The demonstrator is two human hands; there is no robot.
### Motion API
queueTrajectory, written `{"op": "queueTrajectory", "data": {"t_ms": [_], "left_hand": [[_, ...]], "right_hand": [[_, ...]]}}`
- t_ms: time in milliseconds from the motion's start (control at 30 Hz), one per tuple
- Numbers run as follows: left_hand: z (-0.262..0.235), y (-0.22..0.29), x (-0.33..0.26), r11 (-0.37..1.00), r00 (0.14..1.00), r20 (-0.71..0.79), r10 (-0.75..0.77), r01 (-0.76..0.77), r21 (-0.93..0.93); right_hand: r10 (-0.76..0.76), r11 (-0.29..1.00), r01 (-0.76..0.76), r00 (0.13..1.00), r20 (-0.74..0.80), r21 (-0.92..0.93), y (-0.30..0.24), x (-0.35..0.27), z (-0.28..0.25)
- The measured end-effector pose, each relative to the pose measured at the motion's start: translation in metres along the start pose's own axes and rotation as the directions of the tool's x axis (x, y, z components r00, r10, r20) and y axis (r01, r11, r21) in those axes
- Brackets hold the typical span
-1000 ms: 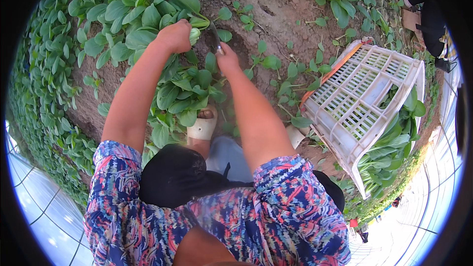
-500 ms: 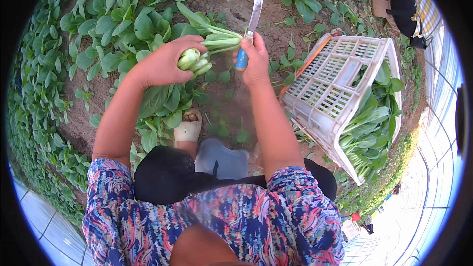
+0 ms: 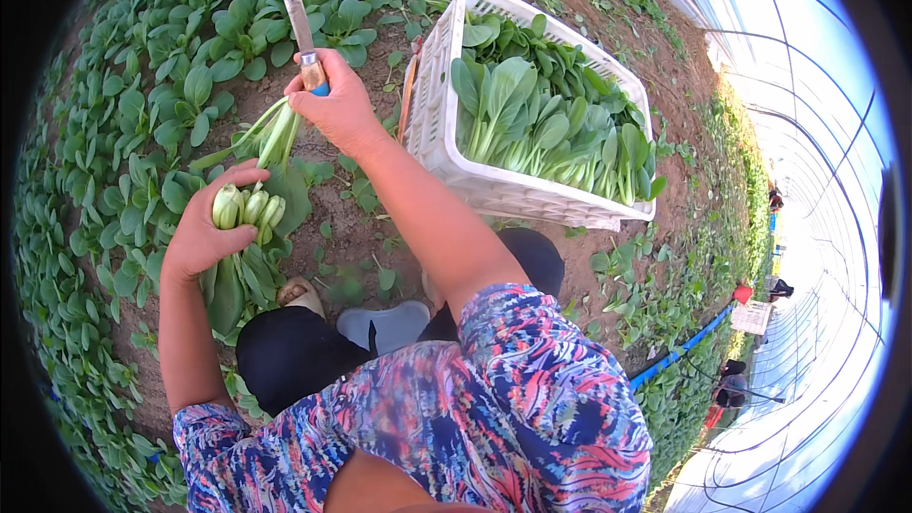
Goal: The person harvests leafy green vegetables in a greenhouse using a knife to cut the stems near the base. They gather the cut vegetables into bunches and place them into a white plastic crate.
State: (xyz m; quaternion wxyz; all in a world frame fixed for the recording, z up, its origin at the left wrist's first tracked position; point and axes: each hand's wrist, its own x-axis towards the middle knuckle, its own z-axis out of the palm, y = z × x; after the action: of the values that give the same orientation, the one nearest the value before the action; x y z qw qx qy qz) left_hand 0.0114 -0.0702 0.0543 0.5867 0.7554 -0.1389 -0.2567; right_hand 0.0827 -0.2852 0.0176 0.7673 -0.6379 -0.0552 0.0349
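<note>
My left hand (image 3: pixel 211 224) is wrapped round a bunch of bok choy (image 3: pixel 249 208), whose pale cut stem ends face up while the leaves hang below. Farther out, my right hand (image 3: pixel 334 104) grips a knife (image 3: pixel 293 11) by its blue and wooden handle; the curved blade points up and away. Pale green stalks (image 3: pixel 277 133) are pinched in that same right hand, under the handle. They slant down toward the bunch in the left hand, and their leafy ends are partly hidden.
Right of my right arm stands a white plastic crate (image 3: pixel 532 185) filled with bok choy (image 3: pixel 541 114). Growing plants (image 3: pixel 123 199) cover the left. A greyish stool-like object (image 3: pixel 388 326) lies between my legs, near a pale shoe (image 3: pixel 302 294). A blue pipe (image 3: pixel 679 351) runs at right.
The view has swung right, bringing the crate's open top into sight. Both hands now appear farther left, still holding the bunch, the knife and the stalks.
</note>
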Motion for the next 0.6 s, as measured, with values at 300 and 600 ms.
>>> {"op": "queueTrajectory", "data": {"t_ms": [300,600], "left_hand": [[0.007,0.076,-0.027,0.981,0.966,-0.259,-0.016,0.065,0.181],[0.088,0.115,0.002,0.944,0.957,-0.255,0.141,-0.208,-0.258]], "right_hand": [[-0.282,0.759,0.148,0.952,-0.116,-0.635,-0.090,-0.034,-0.033],[-0.191,0.970,0.184,0.981,-0.032,-0.158,-0.122,-0.076,-0.029]]}}
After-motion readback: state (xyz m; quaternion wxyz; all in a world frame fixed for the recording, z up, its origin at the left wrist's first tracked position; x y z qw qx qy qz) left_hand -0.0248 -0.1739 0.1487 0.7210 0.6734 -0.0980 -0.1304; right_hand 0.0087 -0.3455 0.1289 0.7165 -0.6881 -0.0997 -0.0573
